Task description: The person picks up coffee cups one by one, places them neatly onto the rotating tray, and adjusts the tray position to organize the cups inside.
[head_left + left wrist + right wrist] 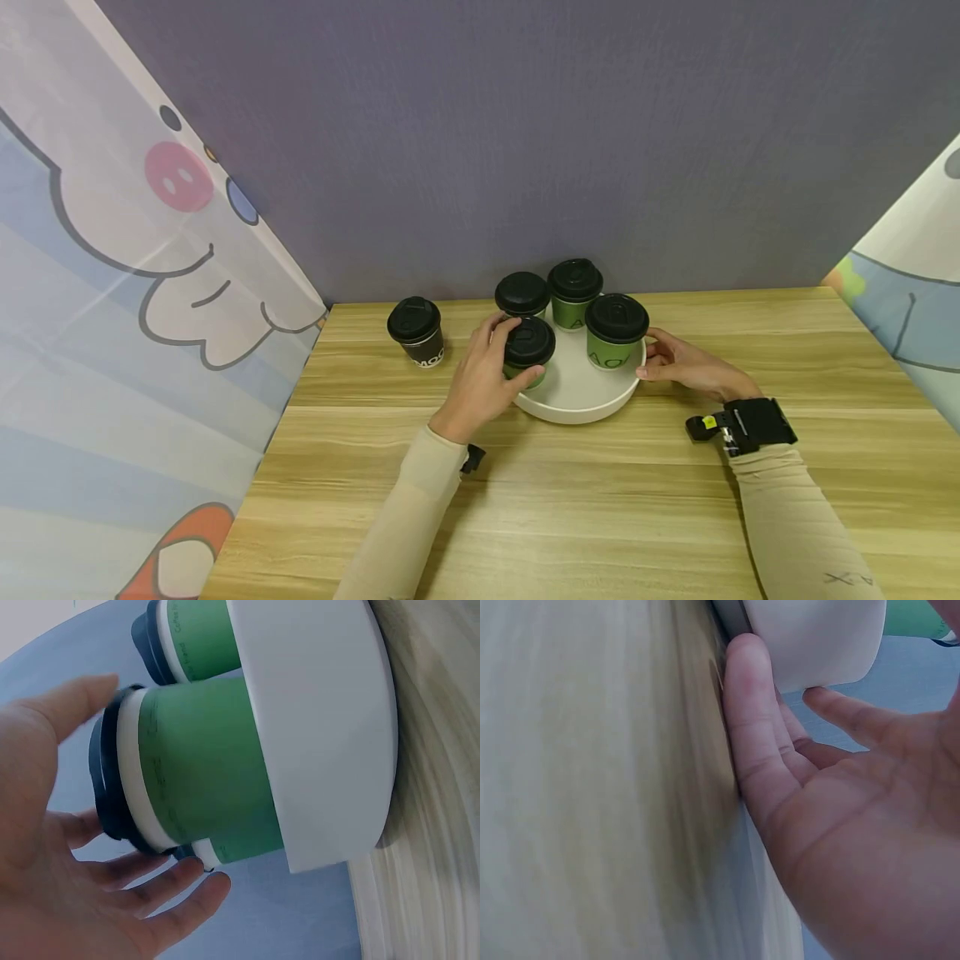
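A round white tray [573, 408] stands on the table with several green paper cups on it, all with black lids. My left hand [483, 375] is at the front-left cup [528, 346], its fingers and thumb spread around the lid. In the left wrist view a gap shows between the palm and that cup [210, 765], which stands upright on the tray. My right hand [693, 367] touches the tray's right side with its fingertips, beside the front-right cup [617, 329]. The right wrist view shows one finger low along the table at the tray's [817, 645] bottom edge.
A dark paper cup [418, 333] with a black lid stands on the wooden table [600, 508], left of the tray. Behind the table rises a grey panel [487, 150]. A cartoon-printed curtain [112, 333] hangs at the left.
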`<state>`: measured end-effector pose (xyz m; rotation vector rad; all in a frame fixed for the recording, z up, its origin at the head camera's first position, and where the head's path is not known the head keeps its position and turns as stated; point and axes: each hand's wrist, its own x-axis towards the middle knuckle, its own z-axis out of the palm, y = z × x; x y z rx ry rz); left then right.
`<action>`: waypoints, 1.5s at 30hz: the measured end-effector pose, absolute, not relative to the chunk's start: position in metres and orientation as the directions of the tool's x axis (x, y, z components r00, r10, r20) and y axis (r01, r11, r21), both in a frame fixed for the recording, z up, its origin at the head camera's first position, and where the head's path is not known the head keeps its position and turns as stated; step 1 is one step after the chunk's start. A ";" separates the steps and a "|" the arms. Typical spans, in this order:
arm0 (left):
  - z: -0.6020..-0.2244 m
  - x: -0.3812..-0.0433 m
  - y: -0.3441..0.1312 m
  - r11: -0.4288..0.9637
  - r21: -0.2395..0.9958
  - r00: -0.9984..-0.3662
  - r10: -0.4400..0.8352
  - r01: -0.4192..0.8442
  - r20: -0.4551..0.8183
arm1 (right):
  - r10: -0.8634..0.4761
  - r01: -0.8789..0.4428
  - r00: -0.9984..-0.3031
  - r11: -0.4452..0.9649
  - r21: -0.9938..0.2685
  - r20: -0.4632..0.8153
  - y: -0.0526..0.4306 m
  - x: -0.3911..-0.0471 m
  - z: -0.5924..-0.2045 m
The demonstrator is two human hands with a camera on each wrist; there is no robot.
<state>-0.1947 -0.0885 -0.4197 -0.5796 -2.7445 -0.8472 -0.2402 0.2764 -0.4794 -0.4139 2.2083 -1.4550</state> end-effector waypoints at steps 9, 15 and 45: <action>-0.415 -0.206 -0.113 0.711 0.532 -0.860 0.206 0.460 0.468 | -0.500 -0.032 -0.850 0.358 -0.933 -0.163 0.285 -0.240 -0.486; -0.415 -0.222 -0.149 0.730 0.546 -0.820 0.034 0.410 0.571 | -0.531 0.048 -0.831 0.228 -0.972 -0.166 0.288 -0.241 -0.490; -0.439 -0.239 -0.205 0.753 0.646 -0.943 -0.117 0.121 0.312 | -0.314 0.169 -0.918 0.237 -0.957 -0.240 0.266 -0.243 -0.481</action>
